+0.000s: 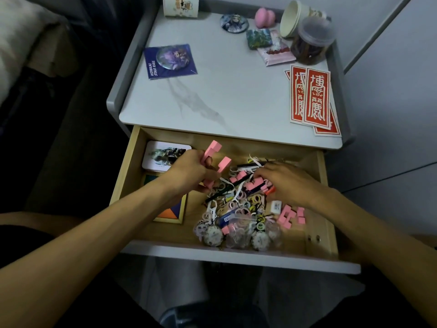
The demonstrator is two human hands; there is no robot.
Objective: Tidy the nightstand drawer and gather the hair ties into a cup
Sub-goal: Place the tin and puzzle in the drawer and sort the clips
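Sorting is under way. The left hand point(189, 171) grips pink foam pieces point(214, 147) over the drawer point(124, 178), while the right hand point(281, 181) digs into the clutter — I can't tell whether it holds anything. The hair ties point(241, 204) lie tangled there, and next they need picking out for the cup point(293, 18) on the nightstand point(224, 95).

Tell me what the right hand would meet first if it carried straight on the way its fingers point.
The right hand points left into the pile: the pink blocks come first, possibly touched already.

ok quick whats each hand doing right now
Left hand: grips several pink angular blocks.
Right hand: reaching into the mixed pile of hair ties; grip cannot be told.
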